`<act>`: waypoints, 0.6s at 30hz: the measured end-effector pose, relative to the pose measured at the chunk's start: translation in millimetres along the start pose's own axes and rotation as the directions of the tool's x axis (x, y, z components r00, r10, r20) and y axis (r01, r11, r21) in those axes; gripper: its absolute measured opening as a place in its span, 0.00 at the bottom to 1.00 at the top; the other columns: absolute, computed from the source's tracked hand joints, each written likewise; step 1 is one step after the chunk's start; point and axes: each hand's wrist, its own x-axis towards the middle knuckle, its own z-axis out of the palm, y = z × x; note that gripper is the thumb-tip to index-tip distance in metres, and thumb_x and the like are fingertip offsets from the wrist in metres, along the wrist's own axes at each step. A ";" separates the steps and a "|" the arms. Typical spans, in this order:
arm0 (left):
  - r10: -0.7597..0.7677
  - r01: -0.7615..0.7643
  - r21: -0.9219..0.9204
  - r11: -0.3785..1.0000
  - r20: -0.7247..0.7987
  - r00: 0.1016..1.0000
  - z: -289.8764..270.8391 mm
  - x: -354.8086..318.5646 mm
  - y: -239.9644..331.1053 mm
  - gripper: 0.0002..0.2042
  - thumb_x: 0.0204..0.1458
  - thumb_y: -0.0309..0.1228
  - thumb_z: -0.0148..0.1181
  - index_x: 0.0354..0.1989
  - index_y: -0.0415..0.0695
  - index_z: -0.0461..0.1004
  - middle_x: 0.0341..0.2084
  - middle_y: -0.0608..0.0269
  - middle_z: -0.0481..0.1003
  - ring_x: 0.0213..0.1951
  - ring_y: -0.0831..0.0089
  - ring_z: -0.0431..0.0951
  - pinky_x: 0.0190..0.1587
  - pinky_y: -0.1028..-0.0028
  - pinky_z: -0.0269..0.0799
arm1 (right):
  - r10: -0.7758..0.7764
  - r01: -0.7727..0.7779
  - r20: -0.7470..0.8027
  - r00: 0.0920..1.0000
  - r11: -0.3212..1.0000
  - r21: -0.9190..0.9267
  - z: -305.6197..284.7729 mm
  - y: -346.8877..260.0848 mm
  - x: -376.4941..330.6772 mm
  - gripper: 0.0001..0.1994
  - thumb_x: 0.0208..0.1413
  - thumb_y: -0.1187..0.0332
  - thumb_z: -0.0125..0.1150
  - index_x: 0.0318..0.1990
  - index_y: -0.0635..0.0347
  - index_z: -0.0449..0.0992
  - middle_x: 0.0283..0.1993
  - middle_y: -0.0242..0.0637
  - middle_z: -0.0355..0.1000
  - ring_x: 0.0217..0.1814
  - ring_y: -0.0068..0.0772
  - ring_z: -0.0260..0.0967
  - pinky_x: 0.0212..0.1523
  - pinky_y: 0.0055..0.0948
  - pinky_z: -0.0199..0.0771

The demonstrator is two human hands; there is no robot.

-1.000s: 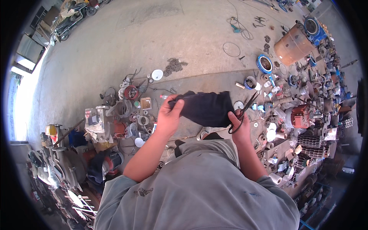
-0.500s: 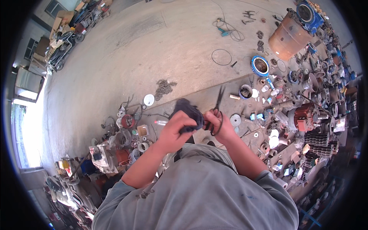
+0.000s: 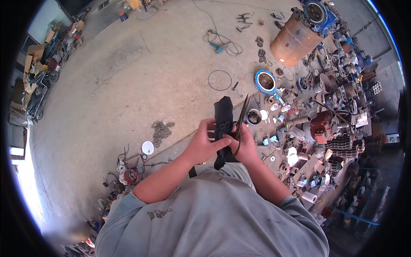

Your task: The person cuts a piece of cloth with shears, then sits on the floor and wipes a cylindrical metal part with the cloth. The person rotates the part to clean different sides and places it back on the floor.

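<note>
We look down on a wide concrete floor [image 3: 128, 77] in an open workshop yard, bare through the middle and crowded with metal parts along its right and near-left edges. At the far right stands a rusty orange drum [image 3: 293, 40], the biggest vessel here, with a blue motor housing [image 3: 317, 12] lying across its top; we cannot see inside the drum. Nearer, a blue ring flange [image 3: 265, 81] lies flat with dark rusty metal in its opening. A thin wire hoop [image 3: 219, 80] lies on the floor left of it, and a cable with a teal tool [image 3: 220, 46] sits farther off. A small heap of chain [image 3: 162, 130] lies on the floor to the left, and near it a white round lid [image 3: 147, 147]. Just right of our hands a small white cup [image 3: 254, 116] sits among the scrap; what it holds is too small to tell.

Our forearms come up from the grey shirt [image 3: 214, 214] and meet in the middle. The left hand [image 3: 201, 145] is clamped on a rolled black cloth [image 3: 223, 124], fingers wrapped over its lower half, thumb across the front. The cloth stands nearly upright between both hands, its top free. The right hand [image 3: 245, 147] closes around the handles of dark scissors [image 3: 242, 115], whose blades point far, just beside the cloth's right edge.
</note>
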 end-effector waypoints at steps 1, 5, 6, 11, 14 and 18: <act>-0.022 0.018 0.056 0.998 0.067 0.998 -3.6 22.2 5.3 0.39 0.55 0.43 0.78 0.68 0.36 0.63 0.59 0.52 0.73 0.60 0.67 0.74 0.61 0.64 0.74 | -0.035 0.034 -0.037 0.999 0.999 -0.023 -0.3 2.3 13.6 0.13 0.63 0.78 0.66 0.46 0.56 0.66 0.44 0.29 0.74 0.46 0.20 0.73 0.50 0.25 0.76; -0.183 0.196 -0.229 0.953 0.077 0.980 -20.9 76.3 8.6 0.19 0.65 0.30 0.67 0.58 0.32 0.74 0.50 0.55 0.81 0.51 0.72 0.81 0.55 0.69 0.78 | -0.008 0.014 -0.205 0.979 1.000 0.026 -3.6 -14.1 66.8 0.13 0.62 0.79 0.66 0.45 0.56 0.66 0.42 0.30 0.73 0.45 0.20 0.71 0.49 0.24 0.73; -0.227 0.241 -0.359 0.902 0.081 0.970 -25.9 90.0 11.5 0.13 0.66 0.25 0.63 0.55 0.32 0.77 0.47 0.57 0.83 0.47 0.73 0.83 0.54 0.72 0.79 | 0.009 0.010 -0.227 0.974 0.996 0.083 -8.6 -22.2 81.2 0.13 0.62 0.80 0.66 0.44 0.56 0.66 0.41 0.29 0.72 0.44 0.19 0.70 0.48 0.24 0.72; -0.289 0.282 -0.449 0.848 0.056 0.956 -43.3 171.6 14.2 0.11 0.68 0.25 0.58 0.56 0.35 0.76 0.47 0.57 0.82 0.46 0.72 0.82 0.53 0.70 0.79 | 0.015 0.045 -0.284 0.959 0.978 0.204 -59.2 -33.7 159.4 0.11 0.60 0.80 0.65 0.40 0.56 0.68 0.37 0.25 0.67 0.40 0.19 0.66 0.42 0.22 0.65; -0.341 0.271 -0.541 0.796 -0.031 0.940 -48.5 222.5 27.4 0.10 0.69 0.26 0.55 0.54 0.35 0.75 0.46 0.58 0.81 0.45 0.70 0.82 0.53 0.68 0.79 | 0.015 0.027 -0.338 0.941 0.993 0.119 -84.6 -36.8 213.0 0.12 0.58 0.79 0.63 0.41 0.55 0.66 0.40 0.30 0.71 0.42 0.23 0.69 0.47 0.24 0.67; -0.348 0.217 -0.528 0.821 -0.161 0.924 -58.7 291.4 51.3 0.10 0.68 0.26 0.56 0.54 0.36 0.73 0.46 0.58 0.79 0.44 0.71 0.82 0.51 0.69 0.79 | 0.060 -0.030 -0.299 0.952 0.994 0.103 -104.5 -48.2 281.4 0.12 0.60 0.78 0.65 0.43 0.56 0.67 0.40 0.31 0.73 0.43 0.23 0.70 0.47 0.23 0.68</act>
